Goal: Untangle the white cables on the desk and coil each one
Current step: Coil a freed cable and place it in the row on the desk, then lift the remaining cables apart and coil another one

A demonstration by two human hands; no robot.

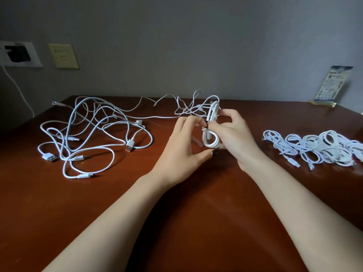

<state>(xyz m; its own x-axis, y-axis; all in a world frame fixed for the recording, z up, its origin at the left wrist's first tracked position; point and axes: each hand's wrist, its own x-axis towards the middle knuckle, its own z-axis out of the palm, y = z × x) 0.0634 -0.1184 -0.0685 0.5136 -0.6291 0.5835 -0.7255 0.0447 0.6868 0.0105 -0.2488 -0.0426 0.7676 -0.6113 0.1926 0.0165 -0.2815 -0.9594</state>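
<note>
I hold a folded white cable bundle (211, 132) upright above the middle of the brown desk (176, 213). My right hand (238, 138) grips the bundle at its waist, fingers curled round it. My left hand (182, 152) pinches the cable's end at the bundle's waist with its fingertips. A tangle of loose white cables (88, 134) with USB plugs sprawls on the desk's left side. More tangled loops (192, 107) lie just behind my hands. A row of coiled white cables (318, 150) sits at the right.
A grey wall rises behind the desk, with a white wall socket (19, 54) and a yellowish plate (63, 55) at the left. A printed card in a stand (332, 85) is at the back right corner. A thin cord (17, 89) hangs from the socket.
</note>
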